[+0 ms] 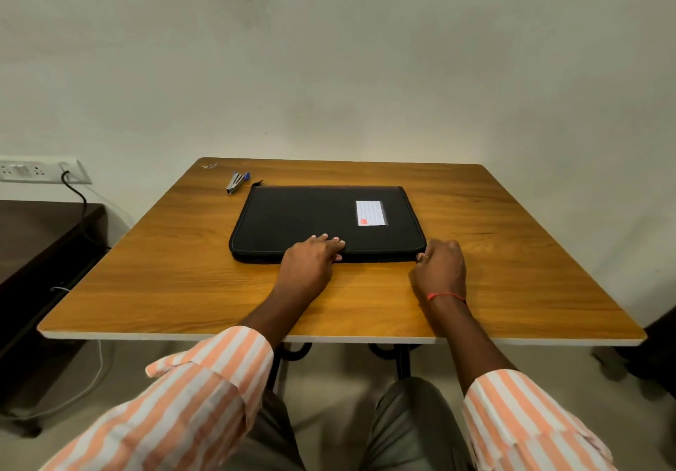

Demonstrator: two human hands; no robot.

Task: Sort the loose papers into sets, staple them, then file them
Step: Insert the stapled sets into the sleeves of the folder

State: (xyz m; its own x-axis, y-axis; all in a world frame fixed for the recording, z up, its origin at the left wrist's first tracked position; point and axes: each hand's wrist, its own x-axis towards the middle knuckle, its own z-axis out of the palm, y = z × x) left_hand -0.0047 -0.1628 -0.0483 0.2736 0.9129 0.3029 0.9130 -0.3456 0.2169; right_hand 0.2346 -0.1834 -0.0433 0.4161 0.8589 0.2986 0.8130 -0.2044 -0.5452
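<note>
folder (pixel 322 218), black and closed, lay flat in the middle of the worktop (pixel 512 251), a white label (pixel 370 213) on its cover toward the right. left hand (pixel 311 262) rested on the folder's near edge, its fingers (pixel 325 238) straight and close together on the cover. right hand (pixel 440 269) sat at the near right corner, fingers curled and pinching the folder's edge there; what exactly they held was too small to tell. stapler (pixel 237 181) lay at the worktop's far left, just beyond the folder's far left corner, not touching it.
</note>
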